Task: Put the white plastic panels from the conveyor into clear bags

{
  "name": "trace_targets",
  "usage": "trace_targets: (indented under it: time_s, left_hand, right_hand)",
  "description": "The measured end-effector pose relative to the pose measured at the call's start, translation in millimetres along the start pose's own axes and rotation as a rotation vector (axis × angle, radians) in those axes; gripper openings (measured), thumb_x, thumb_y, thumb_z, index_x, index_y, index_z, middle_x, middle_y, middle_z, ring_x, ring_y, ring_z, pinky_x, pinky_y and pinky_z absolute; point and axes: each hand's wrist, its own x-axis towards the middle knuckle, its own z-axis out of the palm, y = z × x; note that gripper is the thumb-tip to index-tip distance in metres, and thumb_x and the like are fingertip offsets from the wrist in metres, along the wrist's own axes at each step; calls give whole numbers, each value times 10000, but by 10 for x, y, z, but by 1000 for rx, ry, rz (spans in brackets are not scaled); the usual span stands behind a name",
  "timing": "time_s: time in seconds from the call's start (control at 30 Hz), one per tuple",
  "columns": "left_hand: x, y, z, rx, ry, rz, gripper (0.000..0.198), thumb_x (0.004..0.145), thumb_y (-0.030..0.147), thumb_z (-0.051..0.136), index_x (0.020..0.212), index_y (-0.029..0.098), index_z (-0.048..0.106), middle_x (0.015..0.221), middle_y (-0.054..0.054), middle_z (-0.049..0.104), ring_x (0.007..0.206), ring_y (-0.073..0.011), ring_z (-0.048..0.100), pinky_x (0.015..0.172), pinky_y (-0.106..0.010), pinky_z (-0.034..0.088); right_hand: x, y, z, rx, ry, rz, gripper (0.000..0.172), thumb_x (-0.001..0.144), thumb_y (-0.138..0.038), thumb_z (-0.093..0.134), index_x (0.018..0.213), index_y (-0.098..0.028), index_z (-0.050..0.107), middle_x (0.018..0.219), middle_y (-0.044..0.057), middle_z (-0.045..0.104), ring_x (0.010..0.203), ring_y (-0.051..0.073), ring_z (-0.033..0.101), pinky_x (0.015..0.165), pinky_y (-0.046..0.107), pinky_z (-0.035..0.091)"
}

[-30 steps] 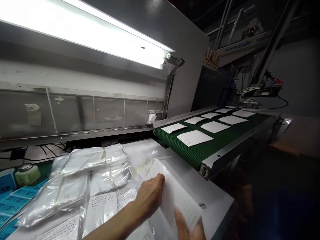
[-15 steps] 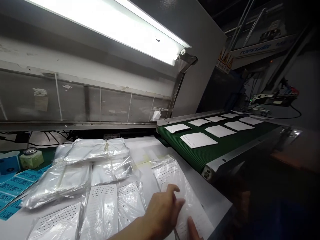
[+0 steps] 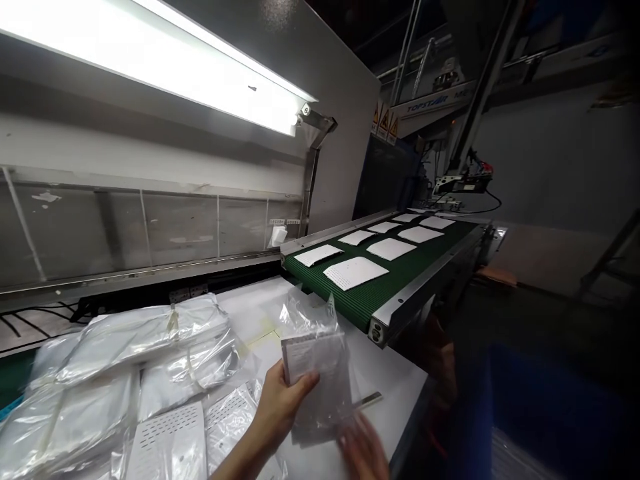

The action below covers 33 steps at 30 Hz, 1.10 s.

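Note:
My left hand (image 3: 285, 403) grips a white panel (image 3: 320, 380) in a clear plastic bag by its left edge, thumb across the front. The panel is tilted up off the white worktop, and the bag's loose clear end (image 3: 307, 317) sticks up past its top. At the lower right corner of the bag, my right hand (image 3: 363, 450) is smeared by motion; whether it touches the bag, I cannot tell. Left of my left hand lie bagged white panels with rows of slots (image 3: 170, 433). A thin grey strip (image 3: 370, 400) rests on the worktop, right of the held panel.
Bundles of clear bags (image 3: 145, 340) are stacked at the left. A green conveyor belt (image 3: 345, 303) carrying several white panels (image 3: 356, 272) runs away to the right. A lit tube lamp (image 3: 200, 73) hangs above. Something blue (image 3: 540, 413) stands in the dark at lower right.
The bagged panel lay flat on the worktop under my hands; now my left hand has lifted and tilted it. My right hand has moved to its lower right corner. The view has turned right.

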Motion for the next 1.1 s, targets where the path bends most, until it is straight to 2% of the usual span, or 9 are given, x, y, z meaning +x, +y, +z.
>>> trace_targets:
  time_s: [0.1, 0.2, 0.37, 0.47, 0.57, 0.77, 0.9, 1.0, 1.1]
  left_hand:
    - [2, -194, -86, 105, -139, 37, 353, 738, 369, 683, 976, 114, 631, 894, -85, 700, 831, -255, 629, 717, -338, 503]
    - [-10, -408, -119, 163, -260, 24, 338, 747, 357, 674, 993, 129, 632, 916, -69, 696, 868, -260, 618, 754, -340, 490]
    - [2, -526, -208, 230, -353, -49, 385, 705, 363, 704, 1012, 146, 620, 965, -69, 681, 949, -284, 593, 855, -380, 460]
    - [33, -412, -214, 204, -317, -16, 497, 658, 388, 732, 1074, 171, 570, 1035, -76, 652, 968, -277, 577, 859, -373, 461]
    - [63, -295, -143, 228, -268, 26, 443, 685, 406, 706, 1034, 178, 554, 952, -61, 652, 896, -254, 586, 786, -341, 473]
    - [11, -424, -82, 344, -263, -37, 420, 736, 473, 633, 1012, 158, 605, 928, -78, 680, 864, -275, 613, 758, -353, 487]
    - [-91, -650, -240, 378, -298, -49, 434, 731, 488, 628, 1029, 173, 634, 991, -77, 686, 949, -306, 598, 863, -401, 466]
    - [-107, -657, -349, 436, -360, -114, 407, 708, 456, 664, 1013, 187, 660, 986, -68, 695, 963, -320, 594, 902, -429, 442]
    - [-59, -501, -354, 378, -394, -80, 459, 673, 385, 722, 1085, 210, 621, 1112, -73, 650, 1062, -315, 549, 958, -424, 406]
  right_hand:
    - [84, -350, -33, -227, -62, -276, 753, 668, -523, 686, 1301, -236, 395, 1390, 85, 427, 1307, 285, 343, 1064, 433, 305]
    - [124, -594, 42, -358, -259, -305, 702, 709, -529, 642, 1297, -222, 415, 1350, 99, 469, 1249, 278, 421, 1047, 422, 315]
    - [170, -334, 25, -425, -476, -294, 548, 780, -572, 525, 1152, -170, 529, 1060, 116, 650, 974, 260, 609, 872, 389, 463]
    - [161, -152, -104, -558, -441, -392, 508, 825, -561, 449, 1158, -190, 550, 1058, 119, 644, 1018, 276, 587, 904, 418, 435]
    - [116, -258, -148, -622, -414, -454, 521, 784, -577, 495, 1154, -217, 570, 1105, 112, 625, 1052, 295, 560, 924, 426, 416]
    - [20, -629, 75, -295, -409, -357, 690, 660, -673, 568, 1161, -207, 478, 959, 84, 622, 807, 232, 591, 680, 306, 483]
    - [-1, -282, 60, -314, -347, -273, 518, 714, -638, 546, 1003, -208, 546, 771, 42, 614, 687, 200, 579, 636, 301, 486]
    - [35, -11, -132, -461, -271, -254, 551, 727, -657, 518, 1038, -208, 589, 883, 89, 660, 818, 264, 614, 738, 373, 502]
    - [98, 30, -358, -759, -375, -324, 525, 714, -591, 583, 1079, -216, 625, 1002, 110, 661, 938, 305, 596, 854, 435, 463]
